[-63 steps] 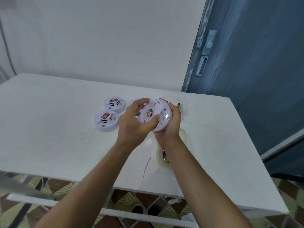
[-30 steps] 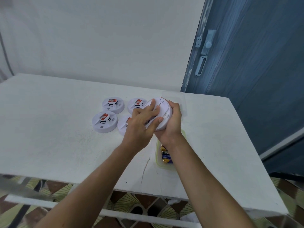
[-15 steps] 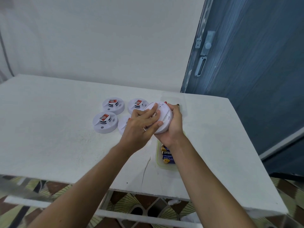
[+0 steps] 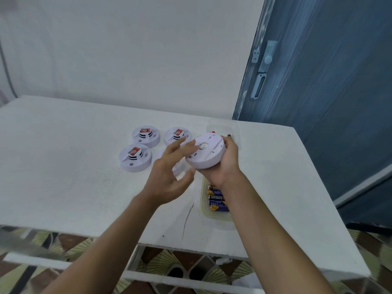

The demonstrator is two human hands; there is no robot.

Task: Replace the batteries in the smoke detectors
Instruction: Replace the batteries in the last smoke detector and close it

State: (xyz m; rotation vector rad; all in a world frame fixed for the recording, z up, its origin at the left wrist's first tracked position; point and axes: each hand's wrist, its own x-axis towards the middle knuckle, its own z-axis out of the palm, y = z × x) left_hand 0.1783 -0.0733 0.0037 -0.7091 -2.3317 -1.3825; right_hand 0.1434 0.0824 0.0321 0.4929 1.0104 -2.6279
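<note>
My right hand [image 4: 222, 166] grips a white round smoke detector [image 4: 206, 153] from beneath, holding it tilted above the table. My left hand [image 4: 169, 177] hovers just left of it with fingers spread and relaxed, fingertips near the detector's face, blurred by motion. Three more detectors lie on the table: one at the back left [image 4: 146, 135], one at the back middle [image 4: 177, 135], one in front of them [image 4: 135, 157]. A fourth [image 4: 177, 168] is mostly hidden behind my left hand. A clear tray [image 4: 204, 211] with several batteries [image 4: 216, 198] sits under my right wrist.
The white table [image 4: 63, 166] stands against a white wall. A blue door [image 4: 328, 92] with a latch is at the right. A transparent lid or container [image 4: 233, 128] and a small dark item [image 4: 229, 135] lie behind my right hand. Patterned floor shows below the front edge.
My left hand has come off the detector's face and drawn back to the left with fingers spread. My right hand still holds the detector, whose closed face now shows.
</note>
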